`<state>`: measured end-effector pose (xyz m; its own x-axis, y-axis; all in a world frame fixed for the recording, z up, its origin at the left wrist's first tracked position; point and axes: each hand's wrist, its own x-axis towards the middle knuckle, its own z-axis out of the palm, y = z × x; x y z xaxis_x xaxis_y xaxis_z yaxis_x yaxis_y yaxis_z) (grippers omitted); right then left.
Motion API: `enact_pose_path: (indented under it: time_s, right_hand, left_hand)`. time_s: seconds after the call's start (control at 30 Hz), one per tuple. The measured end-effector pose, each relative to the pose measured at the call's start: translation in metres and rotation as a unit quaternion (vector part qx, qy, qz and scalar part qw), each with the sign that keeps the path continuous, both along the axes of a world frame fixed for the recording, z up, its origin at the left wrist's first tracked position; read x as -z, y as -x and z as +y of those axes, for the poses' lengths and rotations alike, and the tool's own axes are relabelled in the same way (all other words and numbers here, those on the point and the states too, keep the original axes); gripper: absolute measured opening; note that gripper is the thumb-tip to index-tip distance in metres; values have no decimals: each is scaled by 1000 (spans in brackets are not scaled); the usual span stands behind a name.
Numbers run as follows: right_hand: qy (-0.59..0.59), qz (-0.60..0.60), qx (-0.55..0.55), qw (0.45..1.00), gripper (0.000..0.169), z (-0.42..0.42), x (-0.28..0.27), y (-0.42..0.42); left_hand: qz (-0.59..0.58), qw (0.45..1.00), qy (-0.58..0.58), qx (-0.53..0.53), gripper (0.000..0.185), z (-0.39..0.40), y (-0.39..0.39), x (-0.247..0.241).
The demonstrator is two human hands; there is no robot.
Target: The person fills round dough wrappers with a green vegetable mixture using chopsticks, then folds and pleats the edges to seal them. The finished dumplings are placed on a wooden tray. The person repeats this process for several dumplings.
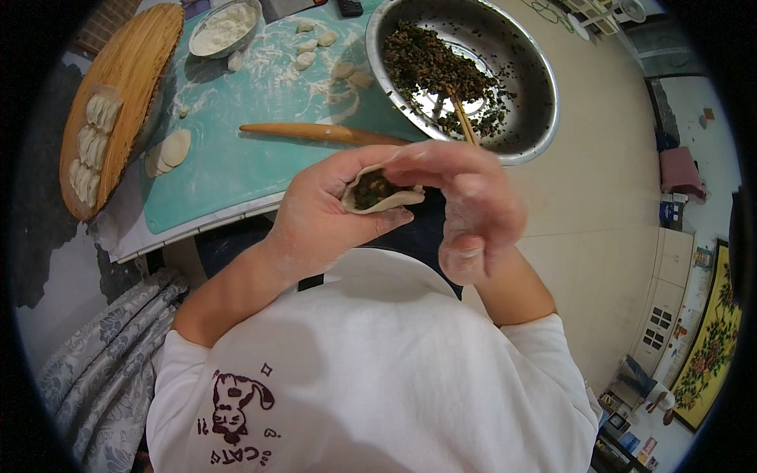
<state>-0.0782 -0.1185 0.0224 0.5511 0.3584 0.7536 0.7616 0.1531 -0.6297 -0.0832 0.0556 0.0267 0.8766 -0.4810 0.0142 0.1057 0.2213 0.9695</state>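
Note:
My left hand (313,207) cups a round dough wrapper (390,204) with dark green chopped filling in it. The wrapper is partly folded up around the filling. My right hand (479,201), floury and slightly blurred, reaches over with its fingertips at the wrapper's upper edge; its thumb is apart from the dough. Beyond the hands lies a wooden rolling pin (319,132). A steel basin (547,112) holds chopped filling (437,65) with chopsticks (463,121) standing in it. Flat wrappers (176,148) overlap at the mat's left.
A teal mat (230,171) dusted with flour covers the table. Small dough pieces (305,60) lie on it near a bowl of flour (223,29). On the left, a round wooden board (136,71) bears rows of folded dumplings (93,145). The table's near edge runs below the mat.

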Motion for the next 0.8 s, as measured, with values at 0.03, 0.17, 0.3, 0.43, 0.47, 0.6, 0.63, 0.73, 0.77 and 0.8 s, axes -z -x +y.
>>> enact_pose_path:
  time_s: [0.03, 0.17, 0.3, 0.43, 0.47, 0.6, 0.63, 0.73, 0.77, 0.8]
  right_hand:
    - [4, 8, -6, 1000, 36, 2, 1, 2]
    - [12, 23, 26, 999, 35, 2, -9, 2]
    - [139, -21, 121, 983, 35, -3, -23, -3]
    - [209, -7, 149, 967, 28, -5, -21, -2]
    - [205, -11, 157, 966, 29, -5, -20, -3]
    - [199, -30, 189, 961, 30, -2, -19, -2]
    - [200, -34, 196, 959, 31, -2, -18, -2]
    - [176, -24, 215, 960, 34, 1, -17, 0]
    - [186, -14, 212, 959, 32, 2, -18, 1]
    - [196, -4, 208, 958, 30, 2, -21, 2]
  left_hand:
    - [-6, 1000, -3, 4, 48, 0, -1, 1]
    - [18, 1000, 12, 15, 49, 1, 0, 4]
    - [69, 997, 12, 30, 57, 3, -3, -2]
    - [89, 995, 34, 33, 52, 1, -4, -3]
    - [71, 997, 14, 34, 51, 1, -4, -4]
    - [23, 999, -15, 25, 46, 2, -1, -3]
    - [19, 1000, -11, 19, 45, 3, 1, -2]
    - [-40, 999, -20, 14, 43, 4, 2, 7]
    - [-52, 998, -43, 16, 42, 4, 1, 6]
    - [-64, 996, -65, 17, 41, 4, 0, 4]
